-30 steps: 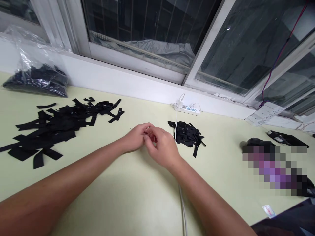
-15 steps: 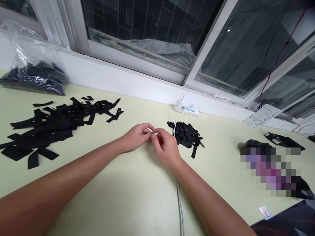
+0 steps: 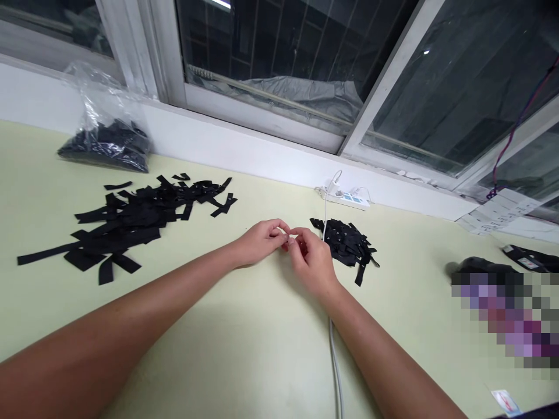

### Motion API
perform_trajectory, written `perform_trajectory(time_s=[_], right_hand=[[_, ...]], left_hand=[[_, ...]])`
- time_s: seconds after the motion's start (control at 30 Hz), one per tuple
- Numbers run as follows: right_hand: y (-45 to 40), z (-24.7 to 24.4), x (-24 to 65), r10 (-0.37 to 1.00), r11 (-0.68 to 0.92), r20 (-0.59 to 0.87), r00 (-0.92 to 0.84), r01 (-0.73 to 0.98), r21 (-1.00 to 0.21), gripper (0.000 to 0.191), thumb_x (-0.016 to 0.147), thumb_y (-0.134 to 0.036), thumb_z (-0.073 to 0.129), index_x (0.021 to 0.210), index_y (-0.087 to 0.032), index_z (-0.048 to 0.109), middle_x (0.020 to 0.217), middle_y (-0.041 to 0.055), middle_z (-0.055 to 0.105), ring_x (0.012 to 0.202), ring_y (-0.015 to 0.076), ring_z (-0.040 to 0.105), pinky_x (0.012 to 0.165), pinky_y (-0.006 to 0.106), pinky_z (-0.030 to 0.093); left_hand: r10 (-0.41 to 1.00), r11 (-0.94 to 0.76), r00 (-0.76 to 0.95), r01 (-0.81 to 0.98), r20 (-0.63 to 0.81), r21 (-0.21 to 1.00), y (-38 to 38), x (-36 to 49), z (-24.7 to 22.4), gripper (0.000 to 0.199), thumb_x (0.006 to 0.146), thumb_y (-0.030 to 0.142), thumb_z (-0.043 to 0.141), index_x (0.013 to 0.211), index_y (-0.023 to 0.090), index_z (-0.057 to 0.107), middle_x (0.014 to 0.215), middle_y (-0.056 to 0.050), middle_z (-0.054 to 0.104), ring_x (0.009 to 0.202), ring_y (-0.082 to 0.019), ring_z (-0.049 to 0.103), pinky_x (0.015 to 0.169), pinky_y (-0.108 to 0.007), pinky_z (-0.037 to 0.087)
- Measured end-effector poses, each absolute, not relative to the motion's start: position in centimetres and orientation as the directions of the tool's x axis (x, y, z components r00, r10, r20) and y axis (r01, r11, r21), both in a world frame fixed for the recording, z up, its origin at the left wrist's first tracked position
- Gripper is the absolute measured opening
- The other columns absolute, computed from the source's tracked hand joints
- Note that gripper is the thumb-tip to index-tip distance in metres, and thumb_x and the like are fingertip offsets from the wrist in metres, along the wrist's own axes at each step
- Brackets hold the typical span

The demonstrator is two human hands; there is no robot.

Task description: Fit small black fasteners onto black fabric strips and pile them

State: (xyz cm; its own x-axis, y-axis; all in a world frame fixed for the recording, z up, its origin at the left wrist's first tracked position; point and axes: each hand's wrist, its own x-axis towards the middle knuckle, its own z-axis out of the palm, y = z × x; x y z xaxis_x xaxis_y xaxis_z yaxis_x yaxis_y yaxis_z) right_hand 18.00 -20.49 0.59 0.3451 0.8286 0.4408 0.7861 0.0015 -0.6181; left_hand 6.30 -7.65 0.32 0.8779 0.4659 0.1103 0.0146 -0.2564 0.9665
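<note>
Step in hand, my read: close fingertip work, both hands meeting over the middle of the counter. Left hand: thumb and forefinger drawn close, tips right by the other hand's; can't tell if they grip anything. Right hand: fingers curled in, thumb near the forefinger; can't tell what, if anything, is pinched there, the fingers hide it. Black strips lie in two spots: big loose pile off to my left, small pile just beyond and right of the right hand. Clear bag of black pieces sits back left, by the wall. White cable runs from near the power strip, across the small pile and under the right forearm. The next move, I'd judge, calls for light, precise fingertip pressure, with both hands kept steady against each other. Risk: a small piece could slip unseen, or the right arm could drag the cable through those strips.
</note>
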Motion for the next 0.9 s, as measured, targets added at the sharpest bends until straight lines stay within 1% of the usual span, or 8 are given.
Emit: perform_trajectory(time_s=[0.1, 0.17, 0.3, 0.4, 0.53, 0.6, 0.7, 0.9], right_hand=[[-20.1, -0.1, 18.7, 0.815, -0.025, 0.422, 0.397, 0.752, -0.658, 0.028, 0.089, -0.034, 0.052, 0.110, -0.019, 0.063, 0.101, 0.0082, 0.064, 0.072, 0.0151, 0.058, 0.064, 0.029, 0.046], [-19.8, -0.5, 19.1, 0.822, -0.024, 0.375, 0.429, 0.684, -0.729, 0.032, 0.086, -0.035, 0.056, 0.114, -0.020, 0.060, 0.115, 0.0103, 0.062, 0.081, 0.0166, 0.061, 0.065, 0.029, 0.049], [-19.5, -0.9, 19.6, 0.858, -0.007, 0.260, 0.443, 0.516, -0.857, 0.034, 0.084, -0.036, 0.059, 0.116, -0.022, 0.056, 0.104, 0.0063, 0.066, 0.084, 0.0168, 0.063, 0.068, 0.029, 0.049], [-19.4, -1.1, 19.8, 0.869, -0.016, 0.217, 0.445, 0.463, -0.886, 0.038, 0.083, -0.037, 0.061, 0.118, -0.023, 0.053, 0.096, 0.0031, 0.066, 0.078, 0.0155, 0.062, 0.067, 0.029, 0.049], [-19.3, -1.0, 19.7, 0.841, -0.020, 0.264, 0.473, 0.514, -0.857, 0.036, 0.083, -0.036, 0.061, 0.115, -0.022, 0.055, 0.102, 0.0054, 0.063, 0.083, 0.0164, 0.061, 0.066, 0.028, 0.049], [-19.4, -0.8, 19.5, 0.795, -0.013, 0.356, 0.492, 0.600, -0.800, 0.032, 0.083, -0.034, 0.061, 0.112, -0.021, 0.058, 0.108, 0.0069, 0.061, 0.085, 0.0169, 0.060, 0.065, 0.029, 0.049], [-19.6, -0.4, 19.0, 0.762, 0.014, 0.476, 0.440, 0.724, -0.690, 0.023, 0.083, -0.030, 0.060, 0.105, -0.021, 0.062, 0.103, 0.0057, 0.060, 0.083, 0.0164, 0.057, 0.067, 0.029, 0.049], [-19.6, -0.4, 18.5, 0.788, 0.019, 0.474, 0.393, 0.754, -0.656, 0.018, 0.084, -0.023, 0.058, 0.102, -0.020, 0.063, 0.094, 0.0037, 0.059, 0.079, 0.0150, 0.057, 0.066, 0.028, 0.048]], left_hand=[[0.454, -0.243, 0.884, 0.007, 0.107, 0.970, -7.7, 6.3, 0.4, 0.027, 0.088, 0.035, 0.054, 0.109, 0.019, 0.058, 0.087, -0.003, 0.069, 0.086, -0.018, 0.062, 0.078, -0.031, 0.045], [0.432, -0.245, 0.897, 0.015, 0.095, 0.969, -7.7, 6.2, 0.4, 0.031, 0.087, 0.033, 0.054, 0.115, 0.019, 0.056, 0.093, -0.005, 0.069, 0.089, -0.019, 0.062, 0.081, -0.032, 0.045], [0.367, -0.296, 0.921, -0.019, 0.132, 0.955, -7.7, 6.0, 0.5, 0.041, 0.083, 0.025, 0.058, 0.123, 0.019, 0.052, 0.105, -0.008, 0.068, 0.093, -0.020, 0.061, 0.081, -0.032, 0.044], [0.358, -0.325, 0.925, -0.004, 0.127, 0.946, -7.8, 5.8, 0.5, 0.045, 0.082, 0.021, 0.057, 0.127, 0.019, 0.051, 0.100, -0.008, 0.068, 0.084, -0.018, 0.059, 0.074, -0.030, 0.043], [0.359, -0.292, 0.927, 0.004, 0.106, 0.956, -7.8, 5.8, 0.6, 0.050, 0.079, 0.017, 0.053, 0.129, 0.019, 0.051, 0.097, -0.006, 0.067, 0.078, -0.016, 0.056, 0.070, -0.029, 0.042], [0.369, -0.248, 0.926, 0.011, 0.084, 0.969, -7.7, 5.9, 0.7, 0.051, 0.080, 0.017, 0.051, 0.130, 0.020, 0.050, 0.099, -0.006, 0.067, 0.076, -0.016, 0.055, 0.069, -0.028, 0.042], [0.398, -0.224, 0.915, 0.031, 0.063, 0.974, -7.6, 6.1, 0.6, 0.047, 0.082, 0.021, 0.049, 0.129, 0.021, 0.052, 0.096, -0.004, 0.066, 0.074, -0.016, 0.054, 0.069, -0.029, 0.042], [0.411, -0.175, 0.911, 0.038, 0.038, 0.984, -7.3, 6.3, 0.3, 0.045, 0.082, 0.021, 0.049, 0.127, 0.022, 0.054, 0.098, -0.004, 0.066, 0.084, -0.018, 0.058, 0.075, -0.032, 0.043]])
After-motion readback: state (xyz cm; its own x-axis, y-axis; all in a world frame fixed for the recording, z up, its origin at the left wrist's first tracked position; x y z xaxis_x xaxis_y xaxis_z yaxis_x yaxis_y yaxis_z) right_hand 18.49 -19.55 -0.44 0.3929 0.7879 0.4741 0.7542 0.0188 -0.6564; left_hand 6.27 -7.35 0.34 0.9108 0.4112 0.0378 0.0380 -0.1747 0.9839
